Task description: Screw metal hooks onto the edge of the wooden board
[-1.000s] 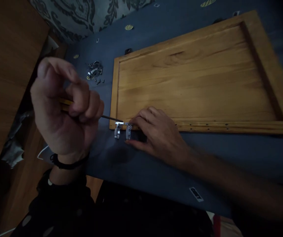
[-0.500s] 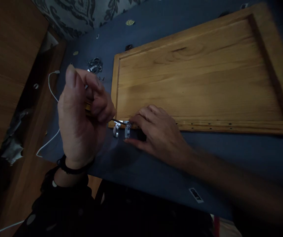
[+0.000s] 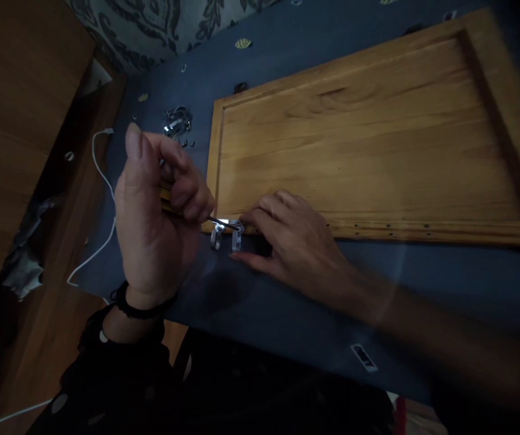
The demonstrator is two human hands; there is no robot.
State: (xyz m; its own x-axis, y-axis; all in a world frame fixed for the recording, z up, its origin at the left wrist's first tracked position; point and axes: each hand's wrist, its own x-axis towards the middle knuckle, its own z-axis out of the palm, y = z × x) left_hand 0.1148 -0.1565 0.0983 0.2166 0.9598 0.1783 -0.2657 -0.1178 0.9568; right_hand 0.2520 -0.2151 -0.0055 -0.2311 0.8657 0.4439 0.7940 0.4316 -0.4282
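My left hand point(image 3: 160, 217) is closed round a screwdriver with a yellow handle point(image 3: 167, 198). Its thin dark shaft point(image 3: 223, 223) slants down to the right, with the tip at a screw on a shiny metal hook point(image 3: 237, 241). A second metal hook point(image 3: 215, 237) hangs just left of it, both against the near edge of a framed wooden panel point(image 3: 345, 139). My right hand point(image 3: 293, 241) pinches around the right-hand hook, fingers over the panel edge and thumb below. Its fingertips partly cover the hook.
Loose metal fittings point(image 3: 178, 121) and a few small screws point(image 3: 188, 143) lie beyond my left hand on the dark blue tabletop point(image 3: 278, 314). A white cable point(image 3: 101, 163) runs along the left edge. Small holes point(image 3: 390, 226) line the panel's near edge.
The view has shifted slightly. My left hand and the screwdriver have turned a little, the shaft still at the right-hand hook. My right hand keeps its place.
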